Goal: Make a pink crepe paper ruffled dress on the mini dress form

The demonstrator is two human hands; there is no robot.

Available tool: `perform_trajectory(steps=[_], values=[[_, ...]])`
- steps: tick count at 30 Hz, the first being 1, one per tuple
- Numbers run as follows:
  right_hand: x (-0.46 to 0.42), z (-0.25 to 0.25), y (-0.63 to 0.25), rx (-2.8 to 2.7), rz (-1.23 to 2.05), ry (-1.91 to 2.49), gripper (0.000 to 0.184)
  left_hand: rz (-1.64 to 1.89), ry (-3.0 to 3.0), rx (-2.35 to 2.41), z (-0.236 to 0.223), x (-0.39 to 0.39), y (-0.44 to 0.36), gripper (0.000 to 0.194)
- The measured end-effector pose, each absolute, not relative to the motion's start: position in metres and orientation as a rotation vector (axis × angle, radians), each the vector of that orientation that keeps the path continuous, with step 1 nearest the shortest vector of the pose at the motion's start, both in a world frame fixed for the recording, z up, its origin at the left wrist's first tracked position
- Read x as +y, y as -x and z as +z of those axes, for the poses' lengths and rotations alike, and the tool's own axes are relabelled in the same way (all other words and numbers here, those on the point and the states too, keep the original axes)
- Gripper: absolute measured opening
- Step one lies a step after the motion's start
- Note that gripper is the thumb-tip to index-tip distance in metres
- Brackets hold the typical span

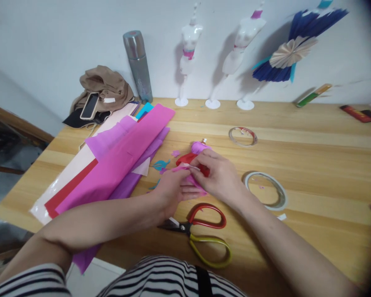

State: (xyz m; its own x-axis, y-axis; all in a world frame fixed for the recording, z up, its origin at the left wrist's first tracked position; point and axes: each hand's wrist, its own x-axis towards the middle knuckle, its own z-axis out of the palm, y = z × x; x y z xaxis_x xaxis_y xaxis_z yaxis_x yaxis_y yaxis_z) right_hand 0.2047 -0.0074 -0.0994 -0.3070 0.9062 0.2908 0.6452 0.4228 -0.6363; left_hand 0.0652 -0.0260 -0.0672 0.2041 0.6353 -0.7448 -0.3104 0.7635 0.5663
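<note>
My left hand holds a small piece of pink paper, its thumb on top and its fingers beneath. My right hand is closed in a pinch at the upper edge of that piece, where a thin pale strip shows. Just beyond my hands lies a bundle of red paper and purple paper with a small white-and-metal tip; my fingers partly cover it. Scissors with one red and one yellow handle lie spread below my hands. Blue paper cutouts lie left of them.
Stacked coloured paper sheets cover the table's left side. Tape rolls lie at right, one larger. Along the wall stand a steel flask and small white dress forms, one dressed in blue pleats. A phone rests on a brown cloth and cap.
</note>
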Motion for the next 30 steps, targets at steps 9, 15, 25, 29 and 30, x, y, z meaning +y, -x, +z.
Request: perform_trajectory(steps=[9,15,25,29,30], values=[[0.005,-0.110,-0.206,-1.502,1.150,1.382,0.022,0.711,-0.320,1.274,-0.071,-0.022,-0.068,0.018],[0.006,-0.111,-0.206,-1.395,1.228,1.354,0.022,0.693,-0.329,1.282,-0.069,-0.024,-0.066,0.019],[0.005,-0.111,-0.204,-1.350,1.271,1.349,0.021,0.690,-0.317,1.291,-0.069,-0.023,-0.063,0.023],[0.004,-0.105,-0.202,-1.387,1.282,1.313,0.025,0.721,-0.297,1.208,-0.067,-0.026,-0.062,0.015],[0.003,-0.104,-0.202,-1.391,1.293,1.306,0.025,0.728,-0.298,1.196,-0.067,-0.026,-0.061,0.014]])
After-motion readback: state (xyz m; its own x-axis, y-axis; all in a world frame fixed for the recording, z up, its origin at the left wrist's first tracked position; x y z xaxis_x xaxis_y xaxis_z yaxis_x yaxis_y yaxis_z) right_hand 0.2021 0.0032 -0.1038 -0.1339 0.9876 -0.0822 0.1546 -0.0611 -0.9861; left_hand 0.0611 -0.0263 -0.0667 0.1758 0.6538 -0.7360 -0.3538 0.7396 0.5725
